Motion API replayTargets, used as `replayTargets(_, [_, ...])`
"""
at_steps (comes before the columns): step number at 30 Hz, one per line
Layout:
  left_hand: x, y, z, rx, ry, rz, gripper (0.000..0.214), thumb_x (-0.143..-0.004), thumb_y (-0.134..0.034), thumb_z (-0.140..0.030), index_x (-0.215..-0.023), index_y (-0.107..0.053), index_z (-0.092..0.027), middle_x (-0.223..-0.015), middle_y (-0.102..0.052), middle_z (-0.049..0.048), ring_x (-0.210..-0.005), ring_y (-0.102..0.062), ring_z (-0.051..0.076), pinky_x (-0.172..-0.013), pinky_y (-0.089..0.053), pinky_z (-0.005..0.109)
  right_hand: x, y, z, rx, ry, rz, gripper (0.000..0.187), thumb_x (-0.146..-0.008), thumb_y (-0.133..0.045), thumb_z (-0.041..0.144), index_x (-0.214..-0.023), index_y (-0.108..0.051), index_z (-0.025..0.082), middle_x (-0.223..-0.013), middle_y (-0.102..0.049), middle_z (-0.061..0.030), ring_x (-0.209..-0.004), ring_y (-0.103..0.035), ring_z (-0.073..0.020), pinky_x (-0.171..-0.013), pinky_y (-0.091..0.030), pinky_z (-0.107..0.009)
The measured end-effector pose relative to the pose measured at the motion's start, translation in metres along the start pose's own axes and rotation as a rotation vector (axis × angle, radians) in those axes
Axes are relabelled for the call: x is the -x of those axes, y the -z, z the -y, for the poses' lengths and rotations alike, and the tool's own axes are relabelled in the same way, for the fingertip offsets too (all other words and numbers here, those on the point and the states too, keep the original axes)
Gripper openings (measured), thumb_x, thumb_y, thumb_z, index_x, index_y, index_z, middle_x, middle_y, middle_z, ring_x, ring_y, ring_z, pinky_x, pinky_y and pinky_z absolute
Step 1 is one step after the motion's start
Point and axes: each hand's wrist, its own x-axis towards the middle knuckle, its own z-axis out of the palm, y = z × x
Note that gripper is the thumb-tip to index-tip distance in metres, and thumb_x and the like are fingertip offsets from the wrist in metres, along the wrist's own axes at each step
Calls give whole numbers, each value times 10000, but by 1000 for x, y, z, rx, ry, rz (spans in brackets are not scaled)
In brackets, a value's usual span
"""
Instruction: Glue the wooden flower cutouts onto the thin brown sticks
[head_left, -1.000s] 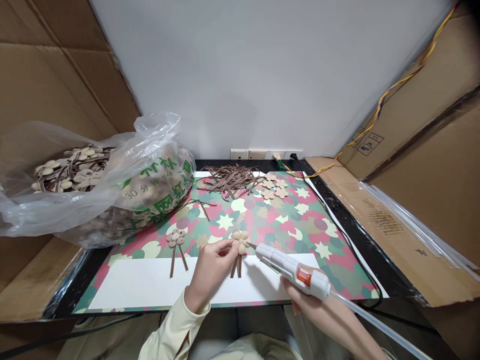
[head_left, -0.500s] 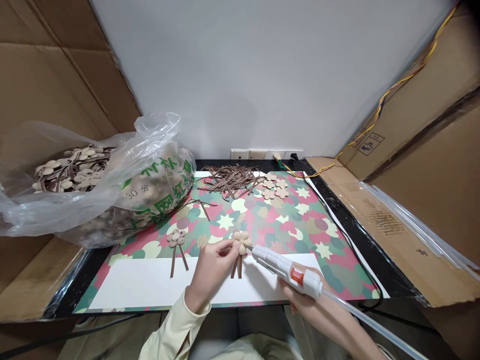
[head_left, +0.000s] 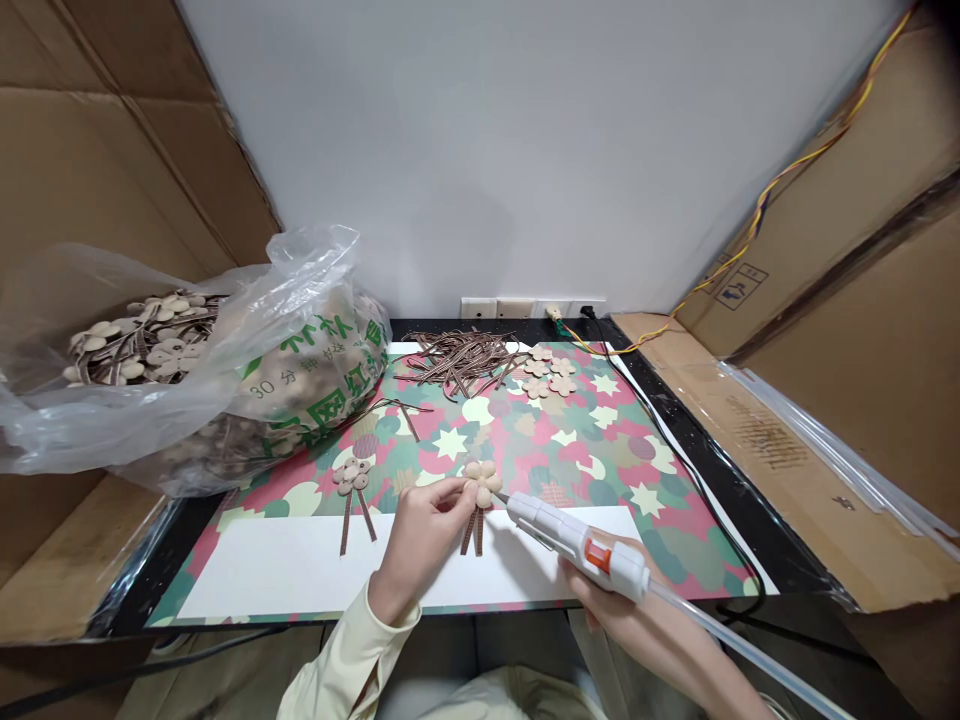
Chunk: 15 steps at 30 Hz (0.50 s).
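- At the near middle of the patterned board (head_left: 525,430), your pale flower (head_left: 483,482) sits right in front of the glue gun's nozzle (head_left: 501,496); whether they touch, you cannot tell from this angle.
- Your left fingertips are close to that tip, so a small slip of the gun (head_left: 577,540) could burn you.
- Squeeze too hard and glue could spread past the petals onto the ribbon tails (head_left: 472,532) or the white sheet (head_left: 270,570) below.
- A loose pinch could let the flower twist under the nozzle's push, putting glue off-centre.
- On the right, the black cord (head_left: 694,480) could snag your sleeve or arm if you swing wide.
- Your left hand (head_left: 431,522) is closed in a pinch, thumb and forefinger on the flower's near-left edge.
- Your right hand (head_left: 606,598) is curled around the gun's grip; its finger on the trigger is hidden.
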Motion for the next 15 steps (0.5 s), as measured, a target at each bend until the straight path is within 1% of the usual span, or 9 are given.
replayTargets(3, [0,0,0,9,2,1,306,-806,-529,-369,-812,-741,-149,-752,-722,24,-710,-643,204,-646,-476,228,0,1,1,-19,-36,-11,93,-703,-462,190,-623,-420,213,-468,-451,45,-444,-448,-116,-458,-367,-223])
replayTargets(5, [0,0,1,18,4,4,302,-808,-530,-369,-808,-738,-151,-740,-719,29,-720,-647,205,-653,-482,230,1,1,1,-25,-35,-5,101,-705,-462,193,-619,-412,212,-478,-441,46,-451,-441,-114,-451,-355,-219])
replayTargets(8, [0,0,2,42,19,17,283,-809,-540,-367,-787,-728,-156,-724,-718,36,-734,-653,204,-663,-487,232,1,2,-2,-8,11,6,86,-703,-459,186,-626,-425,205,-503,-436,49,-465,-443,-110,-470,-353,-221])
replayTargets(11, [-1,0,3,71,28,23,267,-811,-545,-364,-792,-725,-167,-779,-728,40,-760,-660,201,-685,-489,234,1,2,-7,31,50,9,92,-725,-439,176,-636,-435,203,-521,-439,46,-477,-445,-112,-481,-347,-225])
replayTargets(13, [-2,1,2,106,47,9,254,-801,-561,-363,-804,-726,-170,-812,-734,44,-762,-664,202,-684,-493,238,0,5,-12,91,111,-20,104,-748,-436,186,-645,-435,205,-541,-442,40,-494,-446,-118,-489,-341,-229])
replayTargets(15, [-3,2,0,171,79,-4,243,-788,-581,-359,-809,-724,-164,-817,-736,51,-757,-667,204,-682,-498,245,-1,12,-17,206,190,-106,131,-776,-444,214,-648,-420,209,-568,-442,31,-507,-442,-124,-494,-332,-235])
